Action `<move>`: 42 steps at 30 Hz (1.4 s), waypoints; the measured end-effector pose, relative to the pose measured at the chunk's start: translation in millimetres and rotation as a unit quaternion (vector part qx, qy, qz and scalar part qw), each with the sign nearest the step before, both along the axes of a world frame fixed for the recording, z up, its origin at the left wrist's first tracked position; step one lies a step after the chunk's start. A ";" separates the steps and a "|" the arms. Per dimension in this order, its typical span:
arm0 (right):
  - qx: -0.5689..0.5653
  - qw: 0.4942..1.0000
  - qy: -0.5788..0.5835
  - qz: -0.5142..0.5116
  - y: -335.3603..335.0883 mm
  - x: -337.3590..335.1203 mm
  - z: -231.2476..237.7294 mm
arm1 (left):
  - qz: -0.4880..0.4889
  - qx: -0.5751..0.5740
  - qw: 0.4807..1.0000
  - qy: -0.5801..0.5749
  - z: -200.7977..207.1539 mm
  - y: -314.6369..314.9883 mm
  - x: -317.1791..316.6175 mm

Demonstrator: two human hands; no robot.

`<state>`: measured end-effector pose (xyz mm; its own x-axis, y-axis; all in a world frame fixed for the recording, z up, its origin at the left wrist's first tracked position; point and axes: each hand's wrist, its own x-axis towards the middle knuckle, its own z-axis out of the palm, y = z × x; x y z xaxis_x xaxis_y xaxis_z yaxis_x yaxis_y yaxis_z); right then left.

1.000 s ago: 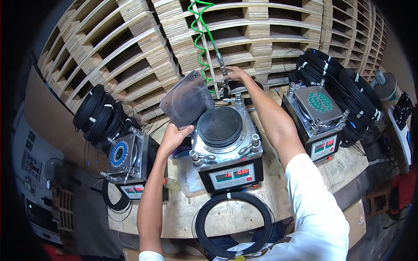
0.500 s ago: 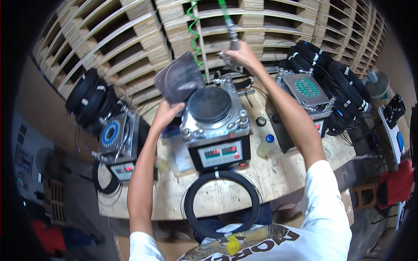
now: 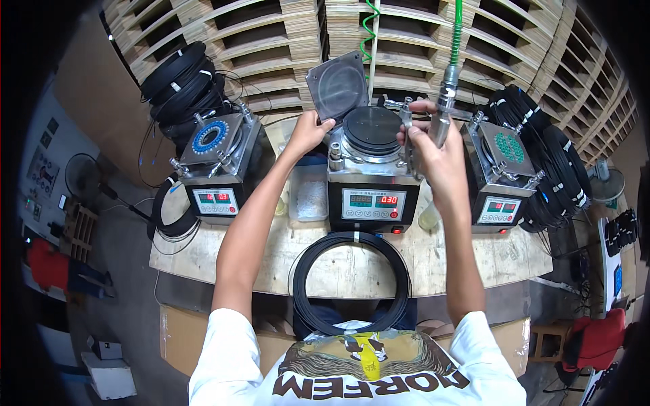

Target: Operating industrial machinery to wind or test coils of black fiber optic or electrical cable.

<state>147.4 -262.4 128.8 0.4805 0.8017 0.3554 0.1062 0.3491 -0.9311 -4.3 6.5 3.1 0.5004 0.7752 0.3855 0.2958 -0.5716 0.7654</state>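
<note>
My left hand point(image 3: 309, 135) is closed on the lower edge of a square metal plate point(image 3: 338, 84). The plate is tilted up, with a round grey face toward me, at the back left of the middle polishing machine point(image 3: 376, 174). On top of that machine sits a round black disc point(image 3: 371, 128), bare of the plate. My right hand point(image 3: 439, 152) grips a metal air blow gun point(image 3: 443, 111), hung on a green hose point(image 3: 458, 34), over the machine's right side. Part of the gun's lever and nozzle is hidden by my fingers.
Similar machines stand left point(image 3: 215, 169) and right point(image 3: 504, 172), their plates ringed with blue and green connectors. A black cable coil point(image 3: 353, 243) lies at the table's front edge. A clear tub point(image 3: 310, 193) sits beside the middle machine. Wooden pallets point(image 3: 271, 47) rise behind.
My right hand has brought the air gun nearer to me, from behind the machine to its right side. My left hand keeps hold of the plate. The view has shifted.
</note>
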 end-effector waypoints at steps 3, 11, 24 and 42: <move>0.035 0.999 -0.028 0.004 8.1 -14.7 -15.6 | 0.000 0.015 1.000 -0.008 -10.4 15.0 -6.3; 0.028 1.000 -0.006 0.014 5.5 -25.0 -14.8 | -0.001 0.019 1.000 0.001 -15.2 21.1 -4.3; 0.025 0.998 -0.023 -0.045 8.3 4.8 -29.8 | 0.037 0.020 0.998 0.054 -5.8 15.5 -8.2; 0.178 0.983 -0.049 0.000 123.8 -46.8 -0.7 | 0.077 0.116 0.990 -0.016 6.5 -18.4 -11.8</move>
